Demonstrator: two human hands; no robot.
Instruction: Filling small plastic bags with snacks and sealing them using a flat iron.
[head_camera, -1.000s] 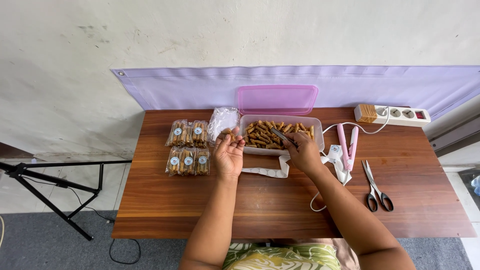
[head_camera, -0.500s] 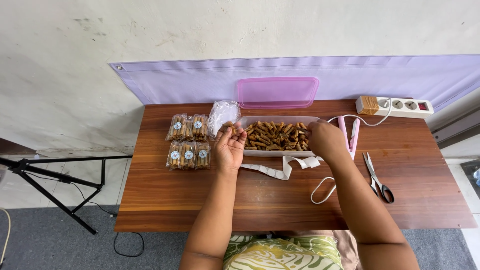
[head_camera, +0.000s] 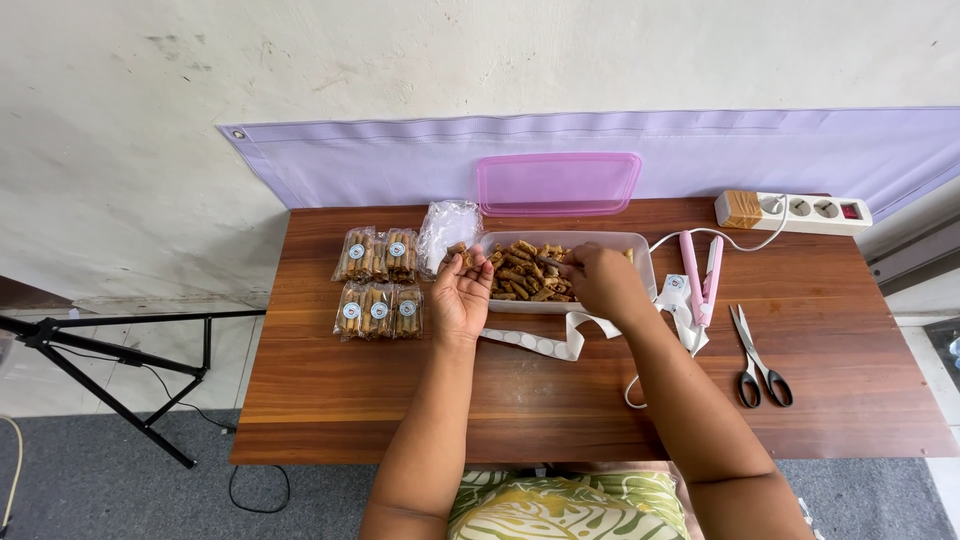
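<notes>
A clear rectangular tub (head_camera: 640, 262) full of small brown rolled snacks (head_camera: 520, 275) sits at the middle back of the wooden table (head_camera: 560, 395). My left hand (head_camera: 462, 290) is palm-up at the tub's left end, cupping a few snack rolls near the fingertips. My right hand (head_camera: 598, 278) reaches into the tub and pinches one roll between its fingers. A pile of empty clear bags (head_camera: 447, 230) lies just left of the tub. Several filled, stickered snack packs (head_camera: 378, 283) lie in two rows further left.
A pink tub lid (head_camera: 558, 183) leans on the lilac sheet at the back. A strip of round stickers (head_camera: 535, 343) lies before the tub. A pink heat sealer (head_camera: 700, 275), black scissors (head_camera: 760, 362) and a white power strip (head_camera: 795, 210) are to the right. A black tripod (head_camera: 110, 370) stands on the left floor.
My right hand has moved from the tub's right part toward its middle and taken up a roll. My left hand stays cupped at the tub's left end. The view shifted slightly.
</notes>
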